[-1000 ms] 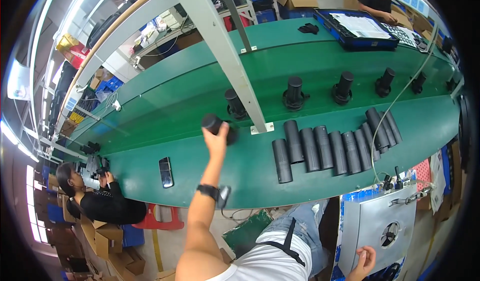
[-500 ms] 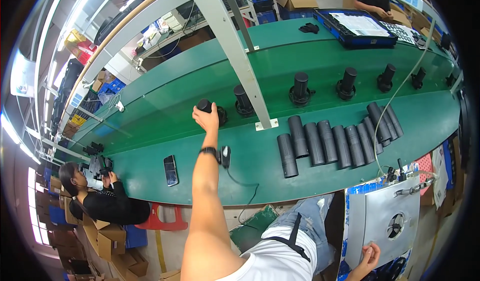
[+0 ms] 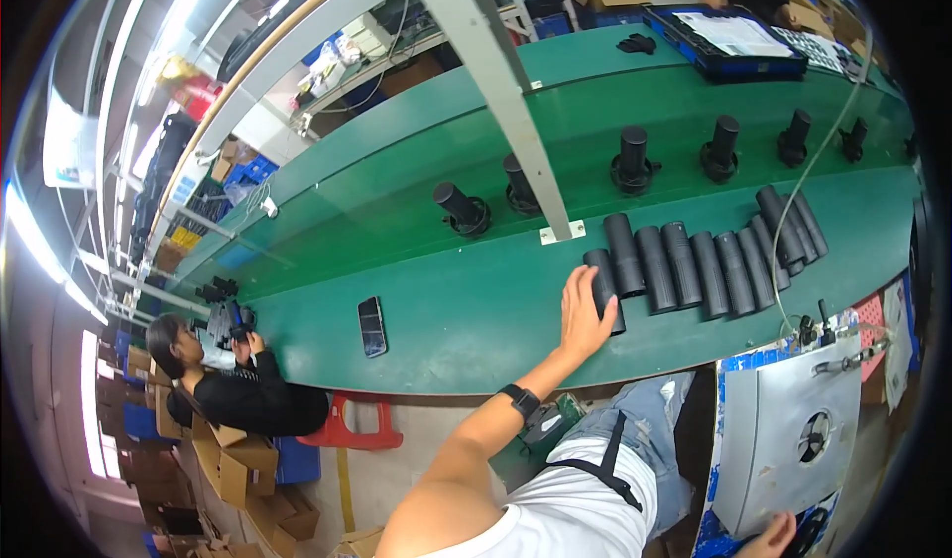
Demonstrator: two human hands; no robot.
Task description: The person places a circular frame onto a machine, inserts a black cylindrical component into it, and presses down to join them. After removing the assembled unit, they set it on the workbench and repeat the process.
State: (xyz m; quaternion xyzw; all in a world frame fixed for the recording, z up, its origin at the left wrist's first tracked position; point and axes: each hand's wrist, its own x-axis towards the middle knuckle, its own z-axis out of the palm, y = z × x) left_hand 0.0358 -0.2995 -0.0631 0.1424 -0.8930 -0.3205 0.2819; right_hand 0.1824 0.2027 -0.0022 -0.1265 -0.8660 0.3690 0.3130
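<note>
Touching a tube point(image 3: 607, 282) near a post point(image 3: 499, 87), the left hand point(image 3: 583, 320), like the right point(image 3: 774, 537), has an unclear grip.

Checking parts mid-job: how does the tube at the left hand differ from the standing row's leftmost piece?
The tube lies down; the upright piece stands on end. The tube is straight-sided; the upright piece has a wider round base. The left hand is at the tube, away from the upright piece. Both have black cylindrical bodies.
</note>
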